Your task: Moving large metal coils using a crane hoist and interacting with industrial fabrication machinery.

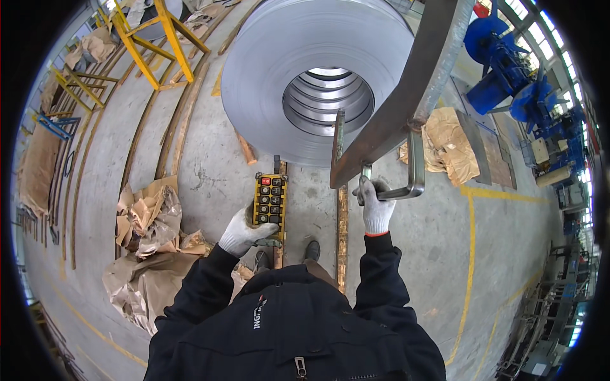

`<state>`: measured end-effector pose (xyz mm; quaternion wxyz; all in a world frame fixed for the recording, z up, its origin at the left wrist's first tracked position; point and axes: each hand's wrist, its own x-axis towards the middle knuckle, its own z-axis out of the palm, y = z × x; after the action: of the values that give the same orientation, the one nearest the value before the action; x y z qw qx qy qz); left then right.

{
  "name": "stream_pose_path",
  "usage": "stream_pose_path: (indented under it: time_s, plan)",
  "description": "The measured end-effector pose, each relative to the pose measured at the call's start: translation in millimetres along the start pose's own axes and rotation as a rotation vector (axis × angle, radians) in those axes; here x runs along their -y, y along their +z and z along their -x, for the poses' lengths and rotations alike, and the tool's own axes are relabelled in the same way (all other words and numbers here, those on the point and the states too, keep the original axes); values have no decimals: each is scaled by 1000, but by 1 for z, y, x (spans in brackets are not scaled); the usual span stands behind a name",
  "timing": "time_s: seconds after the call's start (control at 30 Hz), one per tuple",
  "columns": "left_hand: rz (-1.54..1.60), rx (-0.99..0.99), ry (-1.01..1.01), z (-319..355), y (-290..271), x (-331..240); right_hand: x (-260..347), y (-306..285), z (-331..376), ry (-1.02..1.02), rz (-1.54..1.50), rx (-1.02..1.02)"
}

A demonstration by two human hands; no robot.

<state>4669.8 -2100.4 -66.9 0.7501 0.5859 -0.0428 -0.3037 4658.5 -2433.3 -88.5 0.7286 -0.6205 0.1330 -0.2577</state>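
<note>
Left hand [240, 233], white knit glove: fingers wrapped shut around the lower body of a yellow remote pendant [269, 200], thumb lying along its side near the rows of dark buttons. The pendant is a light, rigid plastic box; I judge it easy to hold one-handed, though the glove may dull my feel of the buttons.

Right hand [375, 206], same glove: closed over the bent steel handle loop [412, 174] hanging beneath the lifting hook arm [406, 95]. The handle is a smooth round bar, stiff and probably slippery against cotton; a full fist, as now, is the sound grip.

The hook arm: a thick flat steel beam slanting down from upper right, its lower tip just beside my right hand. Very heavy by the look of it; I reckon it swings slowly and does not stop easily, so the handle is the place to steer it, never the edge.

Steel coil [318, 76]: on the concrete floor ahead, bore facing up, near the arm's tip. Massive, with sharp-looking wound edges.

Crumpled brown paper [149, 222]: on the floor to my left.
</note>
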Motion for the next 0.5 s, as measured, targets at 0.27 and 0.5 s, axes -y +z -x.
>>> stream_pose_path:
  time_s: [0.27, 0.5]
  plan:
    - [51, -72, 36, 5, 8, 14, 2, 13, -42, 1, 38, 19]
    - [87, -116, 58, -2, -13, 21, 7, 33, -81, -75, 59, 63]
